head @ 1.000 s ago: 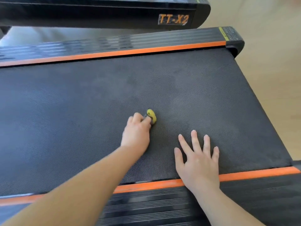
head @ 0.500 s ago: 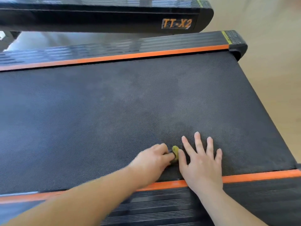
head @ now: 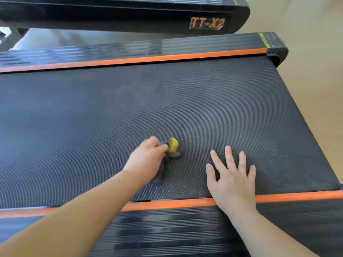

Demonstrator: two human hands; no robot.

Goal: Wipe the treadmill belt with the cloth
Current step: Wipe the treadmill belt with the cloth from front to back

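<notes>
Your left hand grips the bunched grey-and-yellow cloth mid-wipe on the dark textured treadmill belt; your right hand rests flat, holding nothing; much of the belt likely remains

Closest to me runs a black ribbed side rail, edged by an orange strip. Across from me lies a matching far rail with its own far orange strip, ending at my right in a rounded black end cap that carries a yellow sticker. Beyond it stands another black machine with a label reading TT-X2. Pale beige floor shows on my right.
</notes>
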